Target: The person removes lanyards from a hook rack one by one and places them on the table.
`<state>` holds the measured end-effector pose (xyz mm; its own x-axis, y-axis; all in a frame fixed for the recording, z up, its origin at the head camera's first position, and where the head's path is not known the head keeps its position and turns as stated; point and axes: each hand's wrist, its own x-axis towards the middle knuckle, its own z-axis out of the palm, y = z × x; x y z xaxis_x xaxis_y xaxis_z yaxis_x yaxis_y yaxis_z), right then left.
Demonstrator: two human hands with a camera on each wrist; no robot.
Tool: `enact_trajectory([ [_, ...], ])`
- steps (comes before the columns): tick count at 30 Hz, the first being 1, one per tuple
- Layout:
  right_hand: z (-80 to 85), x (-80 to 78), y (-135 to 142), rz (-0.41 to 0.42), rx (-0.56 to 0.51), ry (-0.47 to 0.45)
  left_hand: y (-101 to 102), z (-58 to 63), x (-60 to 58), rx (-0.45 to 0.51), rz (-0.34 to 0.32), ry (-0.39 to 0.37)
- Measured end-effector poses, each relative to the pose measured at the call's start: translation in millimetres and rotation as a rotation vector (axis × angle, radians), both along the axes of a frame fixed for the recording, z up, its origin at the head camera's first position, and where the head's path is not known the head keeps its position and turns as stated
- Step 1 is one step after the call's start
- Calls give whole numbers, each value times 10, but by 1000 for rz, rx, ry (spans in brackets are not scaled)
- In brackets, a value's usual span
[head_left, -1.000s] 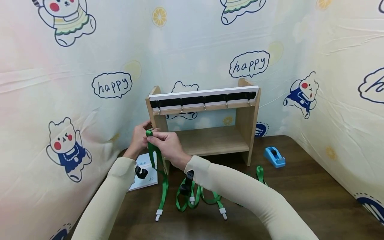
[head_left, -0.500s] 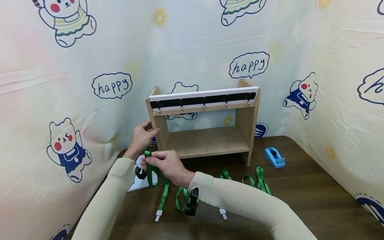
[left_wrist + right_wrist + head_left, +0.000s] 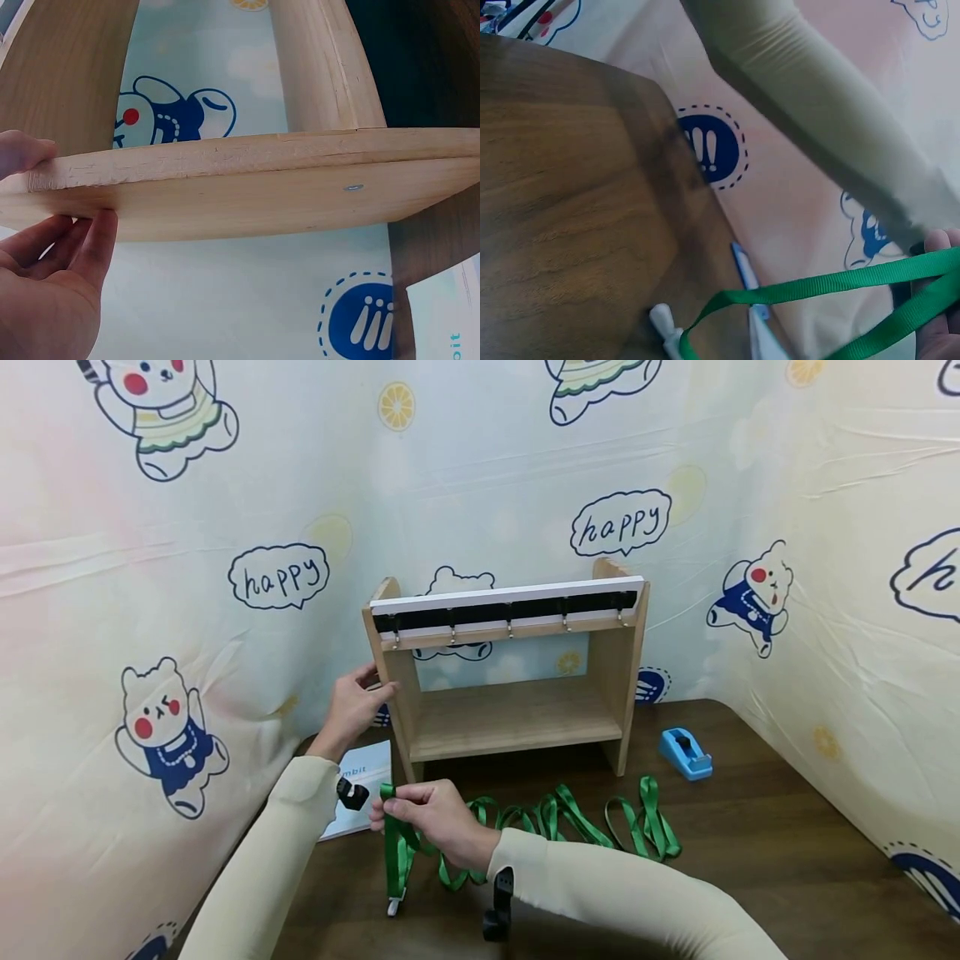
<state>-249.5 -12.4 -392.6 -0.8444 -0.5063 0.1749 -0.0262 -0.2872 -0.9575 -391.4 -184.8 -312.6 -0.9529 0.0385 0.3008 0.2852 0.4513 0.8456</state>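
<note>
My left hand [image 3: 352, 706] grips the left side panel of a small wooden shelf [image 3: 517, 718]. In the left wrist view the thumb lies on one face of that panel [image 3: 247, 202] and the fingers on the other. Lower down, in front of the shelf's left foot, my right hand [image 3: 438, 822] pinches the looped end of a green lanyard [image 3: 395, 860]. Its strap hangs toward the table, with a white clip [image 3: 664, 326] at the bottom. Across the shelf's top front runs a white and black rail [image 3: 510, 607] with several metal hooks, all bare.
More green lanyards [image 3: 577, 822] lie in loops along the table, partly behind my right forearm. A blue tape dispenser [image 3: 686, 753] stands to the right. A white booklet [image 3: 367, 768] lies left of the shelf, and printed cloth [image 3: 480, 485] surrounds the table.
My right hand has come down from beside the shelf's left panel toward the table, carrying the lanyard, then slightly right. My left hand has stayed on the panel.
</note>
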Motion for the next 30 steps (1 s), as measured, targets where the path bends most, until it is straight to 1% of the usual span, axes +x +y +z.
enact_trajectory([
  [5,-135,-59,-8,-19,9,-11,-8,5,2,3,6,-11],
  [10,-253,-153,-36,-69,29,-11,-11,22,13,11,4,-12],
  [14,-374,-263,-70,-122,49,-7,-10,18,14,8,8,-18],
  [19,-534,-444,-122,-184,47,-14,-10,-2,17,-1,14,-15],
  [21,-585,-514,-134,-225,81,0,-10,-3,14,2,12,-14],
  [26,-660,-634,-123,-347,224,17,-6,11,8,9,3,-14],
  [30,-712,-685,-121,-400,258,4,-6,9,9,7,1,-15],
])
